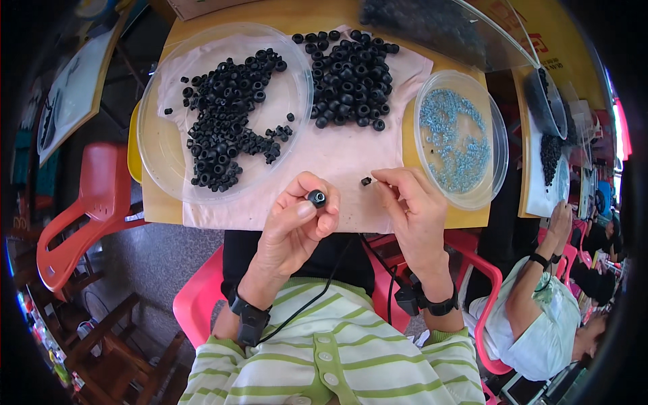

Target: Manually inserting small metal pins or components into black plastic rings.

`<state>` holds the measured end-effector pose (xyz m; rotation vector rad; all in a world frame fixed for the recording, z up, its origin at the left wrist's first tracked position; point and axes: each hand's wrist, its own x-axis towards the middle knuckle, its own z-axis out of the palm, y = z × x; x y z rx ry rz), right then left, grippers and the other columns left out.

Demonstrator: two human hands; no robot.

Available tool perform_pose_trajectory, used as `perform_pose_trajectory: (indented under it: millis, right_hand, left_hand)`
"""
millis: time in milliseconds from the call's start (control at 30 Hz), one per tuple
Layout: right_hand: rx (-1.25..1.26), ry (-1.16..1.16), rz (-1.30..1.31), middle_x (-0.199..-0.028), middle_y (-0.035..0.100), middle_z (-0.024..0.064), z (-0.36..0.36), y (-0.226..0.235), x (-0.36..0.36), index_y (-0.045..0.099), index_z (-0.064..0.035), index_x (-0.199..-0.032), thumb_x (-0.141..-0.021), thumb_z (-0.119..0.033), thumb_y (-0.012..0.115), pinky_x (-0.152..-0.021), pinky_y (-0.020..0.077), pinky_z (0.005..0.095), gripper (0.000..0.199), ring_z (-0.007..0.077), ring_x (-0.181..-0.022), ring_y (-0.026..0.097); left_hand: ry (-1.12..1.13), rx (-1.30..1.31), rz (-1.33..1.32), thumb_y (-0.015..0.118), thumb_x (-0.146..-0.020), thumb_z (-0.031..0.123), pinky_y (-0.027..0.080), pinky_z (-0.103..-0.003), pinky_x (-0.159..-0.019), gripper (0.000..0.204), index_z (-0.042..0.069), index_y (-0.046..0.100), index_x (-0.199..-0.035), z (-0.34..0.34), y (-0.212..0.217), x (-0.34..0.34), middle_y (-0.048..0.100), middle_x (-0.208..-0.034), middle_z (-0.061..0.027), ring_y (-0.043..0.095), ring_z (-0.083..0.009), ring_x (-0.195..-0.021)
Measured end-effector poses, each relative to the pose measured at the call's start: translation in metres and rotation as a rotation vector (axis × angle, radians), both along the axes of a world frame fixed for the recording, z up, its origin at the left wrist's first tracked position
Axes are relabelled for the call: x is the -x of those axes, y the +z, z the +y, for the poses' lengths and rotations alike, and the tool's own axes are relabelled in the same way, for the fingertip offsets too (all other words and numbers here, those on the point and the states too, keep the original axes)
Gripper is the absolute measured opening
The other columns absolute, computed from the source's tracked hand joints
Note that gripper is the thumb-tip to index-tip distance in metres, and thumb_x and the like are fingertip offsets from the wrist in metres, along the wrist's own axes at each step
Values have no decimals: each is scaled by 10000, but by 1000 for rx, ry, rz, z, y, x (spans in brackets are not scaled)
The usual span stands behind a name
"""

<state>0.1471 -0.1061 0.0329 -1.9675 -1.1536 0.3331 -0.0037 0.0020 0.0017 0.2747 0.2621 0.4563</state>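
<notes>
A small black rubber ring (316, 198) sits pinched in the left hand (297, 223) — the right hand (412, 206) pinches a tiny part over the pale cloth (337, 158).

Premises were a small assembly workshop: trays of black rubber rings (223, 128), a dish of metal washers (453, 138), a co-worker (540, 304) alongside.

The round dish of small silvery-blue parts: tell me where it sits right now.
In the head view the clear round dish sits at the table's right end, right of the loose pile of black rubber rings and just beyond the right hand.
</notes>
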Motion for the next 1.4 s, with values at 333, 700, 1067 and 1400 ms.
perform_pose_trajectory:
  millis: [333,700,1067,1400]
  right_hand:
    - [101,188,-347,-870,544,77,4,-1,-1,626,-46,-941,-705,9,637,-635,492,334,242,238,-795,573]
    - [241,396,-666,-853,524,105,14,15,5,568,-7,-817,-689,-20,589,-670,520,302,130,242,-855,554]
    - [218,396,-530,-866,533,116,11,16,2,549,-2,-830,-709,14,579,-695,523,346,127,277,-888,580]
    - [91,239,-278,-840,579,113,0,-2,-6,601,7,-870,-743,26,634,-655,501,325,132,262,-762,598]
  left_hand:
    - [51,-155,80,591,-905,42,509,-224,-682,174,19,568,-1075,-2,-3,10,628,-997,-142,602,-113,-762]
    - [30,-201,156,561,-932,41,568,-274,-795,172,-2,570,-1098,-6,-2,12,649,-1055,-183,676,-178,-885]
    - [31,-192,183,585,-932,64,569,-269,-813,224,-10,571,-1142,-9,2,15,653,-1059,-178,678,-189,-915]
    - [27,-162,180,610,-924,85,554,-231,-748,155,21,577,-1061,-12,4,16,644,-1007,-142,655,-148,-837]
